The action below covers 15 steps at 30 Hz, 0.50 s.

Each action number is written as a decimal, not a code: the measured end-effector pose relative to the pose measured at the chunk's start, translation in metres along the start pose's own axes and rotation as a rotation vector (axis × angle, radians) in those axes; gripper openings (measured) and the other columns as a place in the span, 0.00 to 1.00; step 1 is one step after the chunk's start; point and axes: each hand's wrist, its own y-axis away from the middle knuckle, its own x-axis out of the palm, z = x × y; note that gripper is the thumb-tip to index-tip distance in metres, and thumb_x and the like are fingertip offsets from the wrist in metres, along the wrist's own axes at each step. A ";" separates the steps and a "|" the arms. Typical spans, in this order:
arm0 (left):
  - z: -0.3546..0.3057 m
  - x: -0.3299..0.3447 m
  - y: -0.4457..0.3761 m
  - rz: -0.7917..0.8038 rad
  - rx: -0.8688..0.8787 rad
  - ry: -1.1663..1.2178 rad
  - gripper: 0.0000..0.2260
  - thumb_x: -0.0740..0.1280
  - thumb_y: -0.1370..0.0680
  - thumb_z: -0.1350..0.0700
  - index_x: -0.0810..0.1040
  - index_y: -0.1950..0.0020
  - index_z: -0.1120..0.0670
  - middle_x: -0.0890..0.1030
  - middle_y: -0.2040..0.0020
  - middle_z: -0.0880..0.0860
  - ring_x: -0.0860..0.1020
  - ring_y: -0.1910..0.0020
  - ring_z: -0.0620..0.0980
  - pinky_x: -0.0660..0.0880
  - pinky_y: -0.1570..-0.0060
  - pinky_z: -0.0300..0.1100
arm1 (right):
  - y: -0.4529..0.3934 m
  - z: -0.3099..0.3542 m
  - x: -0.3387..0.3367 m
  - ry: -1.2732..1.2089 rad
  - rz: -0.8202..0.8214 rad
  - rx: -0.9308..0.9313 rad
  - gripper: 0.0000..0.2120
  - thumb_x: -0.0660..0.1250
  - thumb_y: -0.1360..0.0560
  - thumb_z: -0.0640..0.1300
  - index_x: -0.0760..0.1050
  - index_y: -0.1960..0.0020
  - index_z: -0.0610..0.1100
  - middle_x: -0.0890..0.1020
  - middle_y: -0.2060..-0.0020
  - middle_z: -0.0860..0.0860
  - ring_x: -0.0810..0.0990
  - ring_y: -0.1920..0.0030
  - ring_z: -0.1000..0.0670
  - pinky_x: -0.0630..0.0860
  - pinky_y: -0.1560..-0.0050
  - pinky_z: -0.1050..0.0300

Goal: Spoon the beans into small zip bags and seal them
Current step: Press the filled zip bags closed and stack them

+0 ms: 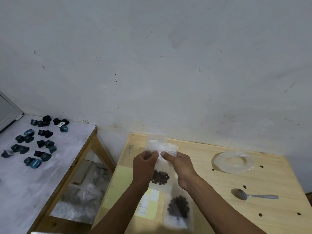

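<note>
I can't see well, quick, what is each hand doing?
Left hand: fingers pinched shut on the top of the zip bag with beans.
Right hand: fingers pinched shut on the same zip bag's top.

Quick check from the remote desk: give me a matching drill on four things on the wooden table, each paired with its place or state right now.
Things:
1. Clear zip bag with dark beans near its bottom
2. Second clear bag of dark beans
3. Grey metal spoon
4. Clear round plastic dish

Places or states:
A. Lying alone, no hand on it, bowl pointing left
B. Pinched at its top by left hand and right hand
C. Far right part of table, apparently without beans
D. Flat on table, nearest the camera

Pairs: 1-B, 2-D, 3-A, 4-C
</note>
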 end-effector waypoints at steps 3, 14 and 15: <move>0.003 0.000 -0.004 0.007 -0.030 -0.008 0.11 0.67 0.22 0.50 0.81 0.60 0.54 0.83 0.62 0.52 0.82 0.57 0.54 0.81 0.53 0.50 | -0.001 -0.001 0.000 -0.036 -0.011 -0.030 0.07 0.75 0.28 0.44 0.84 0.52 0.43 0.87 0.59 0.47 0.86 0.54 0.44 0.81 0.51 0.51; 0.015 -0.008 -0.047 0.000 -0.234 0.161 0.10 0.69 0.23 0.51 0.81 0.56 0.58 0.81 0.63 0.53 0.77 0.61 0.51 0.74 0.59 0.44 | -0.016 -0.042 -0.017 0.114 0.159 0.081 0.15 0.67 0.25 0.35 0.76 0.42 0.49 0.82 0.46 0.41 0.80 0.53 0.45 0.76 0.55 0.51; 0.019 -0.010 -0.054 0.025 -0.254 0.176 0.10 0.69 0.23 0.51 0.81 0.52 0.58 0.81 0.60 0.54 0.77 0.61 0.51 0.75 0.59 0.45 | -0.017 -0.048 -0.018 0.131 0.158 0.086 0.15 0.67 0.25 0.34 0.76 0.41 0.48 0.81 0.45 0.40 0.80 0.53 0.46 0.76 0.56 0.53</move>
